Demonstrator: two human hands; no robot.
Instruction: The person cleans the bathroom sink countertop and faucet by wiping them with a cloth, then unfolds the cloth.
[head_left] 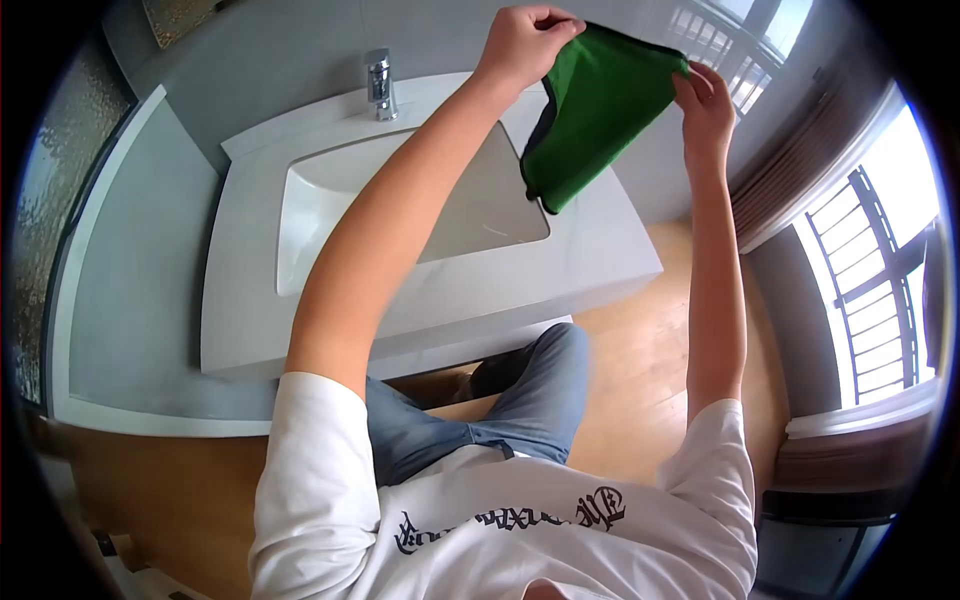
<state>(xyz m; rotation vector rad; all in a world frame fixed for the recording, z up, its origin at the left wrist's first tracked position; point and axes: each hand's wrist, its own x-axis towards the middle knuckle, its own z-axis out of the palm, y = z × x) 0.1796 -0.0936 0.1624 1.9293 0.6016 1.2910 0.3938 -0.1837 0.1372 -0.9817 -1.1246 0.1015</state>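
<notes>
A green cloth with a dark edging (pixel 610 108) hangs stretched between my two hands, above the right part of the sink. My left hand (pixel 522 48) pinches its upper left corner. At its upper right corner, my right hand (pixel 706 105) grips the edge between thumb and fingers. The lower part of the cloth droops freely, with one corner folded toward the basin. Below and to the left lies the white sink basin (pixel 320 215), partly hidden behind my left forearm. A chrome faucet (pixel 380 85) stands at the back of it.
The white countertop (pixel 590 260) surrounds the basin in front of me. A grey wall (pixel 440 35) rises behind it. To the right are a curtain (pixel 820 165) and a bright window with bars (pixel 870 285). Wooden flooring (pixel 650 350) shows below, and a dark bin-like container (pixel 825 540) stands lower right.
</notes>
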